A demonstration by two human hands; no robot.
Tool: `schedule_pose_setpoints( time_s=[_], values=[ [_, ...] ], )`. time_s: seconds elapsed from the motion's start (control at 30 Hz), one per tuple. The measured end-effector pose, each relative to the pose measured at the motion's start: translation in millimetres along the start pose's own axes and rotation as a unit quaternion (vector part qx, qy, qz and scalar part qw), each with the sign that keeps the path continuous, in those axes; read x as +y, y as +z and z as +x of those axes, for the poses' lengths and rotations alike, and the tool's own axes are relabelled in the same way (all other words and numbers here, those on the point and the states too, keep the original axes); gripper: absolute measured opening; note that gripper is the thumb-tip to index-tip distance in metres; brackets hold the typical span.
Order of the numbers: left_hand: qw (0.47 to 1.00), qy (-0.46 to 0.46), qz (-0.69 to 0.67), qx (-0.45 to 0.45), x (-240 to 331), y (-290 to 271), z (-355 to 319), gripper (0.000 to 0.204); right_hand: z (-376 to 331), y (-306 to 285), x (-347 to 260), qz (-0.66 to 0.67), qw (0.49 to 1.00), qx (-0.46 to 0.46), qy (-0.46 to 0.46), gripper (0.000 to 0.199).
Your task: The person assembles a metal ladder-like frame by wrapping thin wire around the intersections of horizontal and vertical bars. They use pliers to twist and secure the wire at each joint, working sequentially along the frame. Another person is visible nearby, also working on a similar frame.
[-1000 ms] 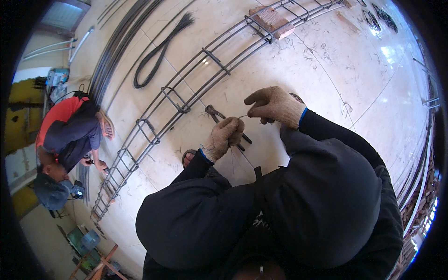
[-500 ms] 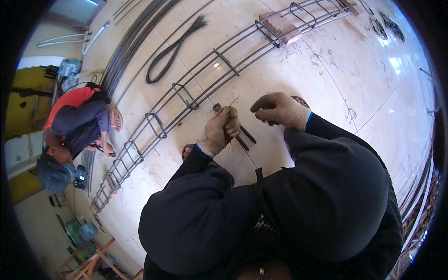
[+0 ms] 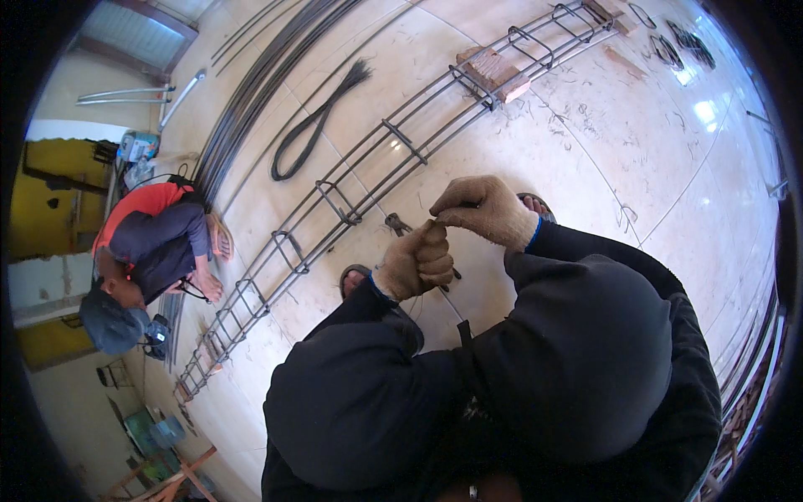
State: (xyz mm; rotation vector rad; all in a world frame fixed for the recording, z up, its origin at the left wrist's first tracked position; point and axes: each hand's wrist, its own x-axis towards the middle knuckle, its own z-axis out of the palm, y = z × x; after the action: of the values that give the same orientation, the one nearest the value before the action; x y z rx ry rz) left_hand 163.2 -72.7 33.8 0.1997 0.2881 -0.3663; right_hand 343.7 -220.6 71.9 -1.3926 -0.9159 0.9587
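Observation:
My left hand [image 3: 414, 263], in a beige knit glove, is closed in a fist around thin tie wires, mostly hidden now. At the top of that fist, the thumb and fingertips of my gloved right hand [image 3: 489, 211] are pinched together. What they grip is too small to make out. Pincers [image 3: 396, 223] with dark handles lie on the floor behind my left hand, which covers their middle. Beyond both hands, a long rebar cage [image 3: 335, 201] with square stirrups runs diagonally across the floor.
Bricks [image 3: 493, 75] prop up the cage. Past it lie a looped wire bundle [image 3: 305, 138] and long steel bars [image 3: 251, 92]. At left, a person in a red top [image 3: 142, 217] crouches by the cage. Wire coils [image 3: 690, 43] and scraps lie on the tiled floor [image 3: 636, 159].
My right hand has moved left and down to meet my left fist, its fingertips now pinched together. The view has shifted slightly. Wire ends that stood out of the fist are now hidden.

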Motion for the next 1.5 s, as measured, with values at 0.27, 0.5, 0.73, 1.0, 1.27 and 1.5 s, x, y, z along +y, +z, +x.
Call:
schedule_pose_setpoints(
  time_s=[0.27, 0.5, 0.73, 1.0, 1.27, 1.5],
  values=[
    [0.556, 0.339, 0.710, 0.269, -4.6, 22.2, 41.3, 0.021, -0.6, -11.2, 20.7, -0.140, 0.988, 0.035, 0.054, 0.024],
    [0.647, 0.309, 0.638, 0.281, 23.4, 0.3, 34.8, 0.031, 14.6, -18.2, 0.4, 0.057, 0.950, 0.064, 0.302, 0.023],
    [0.928, 0.133, 0.283, 0.203, 31.5, 9.9, 14.3, 0.038, 15.7, -17.5, -7.2, -0.462, 0.857, 0.120, -0.192, 0.022],
    [0.767, 0.143, 0.593, 0.201, 38.2, 4.6, 1.9, 0.031, 6.4, -24.6, 1.5, -0.314, 0.941, 0.012, -0.126, 0.013],
    [0.544, 0.237, 0.788, 0.167, 33.6, 15.0, -2.5, 0.021, -11.9, -30.0, -12.1, 0.051, 0.949, -0.173, 0.260, 0.039],
    [0.789, 0.163, 0.536, 0.250, 28.7, 1.6, -3.3, 0.035, -9.5, -22.5, -3.2, -0.250, 0.963, 0.069, 0.071, 0.049]
  ],
)
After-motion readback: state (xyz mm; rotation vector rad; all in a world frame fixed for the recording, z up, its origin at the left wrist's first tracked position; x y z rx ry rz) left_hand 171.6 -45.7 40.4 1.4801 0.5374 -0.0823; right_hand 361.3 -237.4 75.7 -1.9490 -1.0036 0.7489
